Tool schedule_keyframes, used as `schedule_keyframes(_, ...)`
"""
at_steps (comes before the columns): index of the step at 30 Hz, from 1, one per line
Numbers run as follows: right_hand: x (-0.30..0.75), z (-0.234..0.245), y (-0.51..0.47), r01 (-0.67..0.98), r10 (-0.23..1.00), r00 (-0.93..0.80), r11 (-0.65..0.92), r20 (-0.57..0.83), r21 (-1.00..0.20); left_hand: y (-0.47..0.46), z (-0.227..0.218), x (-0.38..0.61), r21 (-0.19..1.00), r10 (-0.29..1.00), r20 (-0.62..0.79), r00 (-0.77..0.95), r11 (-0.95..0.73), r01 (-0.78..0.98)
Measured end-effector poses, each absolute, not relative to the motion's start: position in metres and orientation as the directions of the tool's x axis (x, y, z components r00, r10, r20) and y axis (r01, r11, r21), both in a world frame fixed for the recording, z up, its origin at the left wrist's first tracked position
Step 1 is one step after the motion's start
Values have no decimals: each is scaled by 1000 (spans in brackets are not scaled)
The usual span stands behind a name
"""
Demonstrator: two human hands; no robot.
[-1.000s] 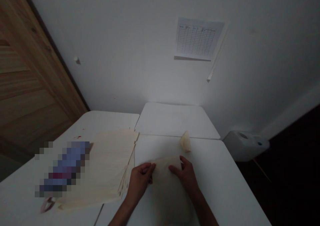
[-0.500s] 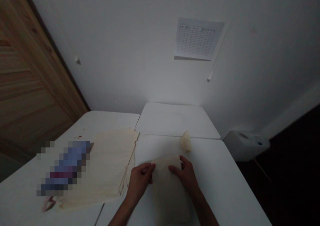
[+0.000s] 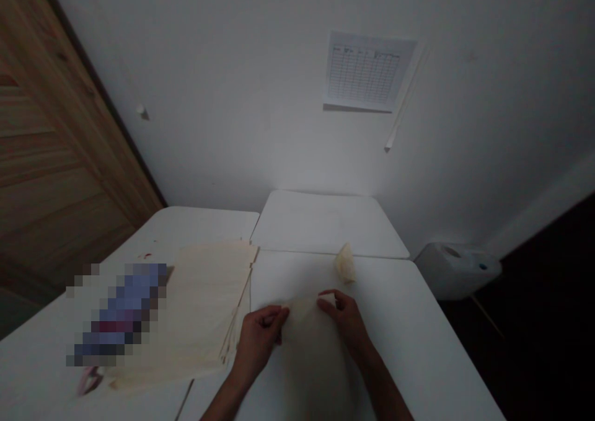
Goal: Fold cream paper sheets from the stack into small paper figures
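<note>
Left hand [image 3: 259, 337]: fingers curled and closed on the left edge of the sheet, which seems pinched against the thumb, though the hand hides the exact contact.

Right hand [image 3: 346, 320]: fingers and thumb spread at the sheet's upper right edge, touching it; whether they pinch it or only rest there cannot be told.

Held sheet: a thin pale cream sheet [image 3: 309, 353], its material unclear in the dim light, lies between the hands, flat on the table, its near end running toward the person.

Beside the hands: a stack of similar cream sheets [image 3: 199, 303] lies just left of the left hand, its edges fanned.

Left of the stack: a mosaic-blurred blue and red object [image 3: 116, 315] overlaps the stack's left side, with a small pink item [image 3: 90, 381] at its near end.

Ahead: a crumpled pale piece [image 3: 345, 263] sits on the white table [image 3: 418, 328], just beyond the right hand.

Far end: a second white table [image 3: 325, 222] butts against the first; a white plastic container [image 3: 458, 271] stands off to the right.

Wall: a printed grid chart [image 3: 365, 70] hangs on the white wall [image 3: 232, 98], with a wooden door [image 3: 60, 154] at the left.
</note>
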State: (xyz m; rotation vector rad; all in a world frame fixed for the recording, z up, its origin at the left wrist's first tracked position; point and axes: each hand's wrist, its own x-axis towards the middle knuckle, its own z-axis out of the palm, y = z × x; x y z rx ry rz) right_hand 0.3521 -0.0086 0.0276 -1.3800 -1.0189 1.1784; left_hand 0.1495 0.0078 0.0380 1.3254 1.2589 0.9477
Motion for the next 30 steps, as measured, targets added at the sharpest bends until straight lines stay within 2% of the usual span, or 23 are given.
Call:
schedule_keyframes(4,358,26,-6,60,963,222,-171,-154,-984,8,37,148,978,983,-97,157,65,197)
schedule_keyframes(11,368,16,-8,-31,955,202,-217,-219,-976,9,39,145,979,983,-92,159,60,194)
schedule_keyframes(22,371,23,-8,-1,957,211,-206,-201,-979,13,45,146,977,970,-181,164,159,141)
schedule_keyframes(26,368,23,-9,-6,960,192,-208,-205,-978,15,41,145,979,976,-165,142,145,141)
schedule_keyframes(30,367,18,-9,55,970,194,-162,-148,-985,17,40,144,975,974,-173,146,148,166)
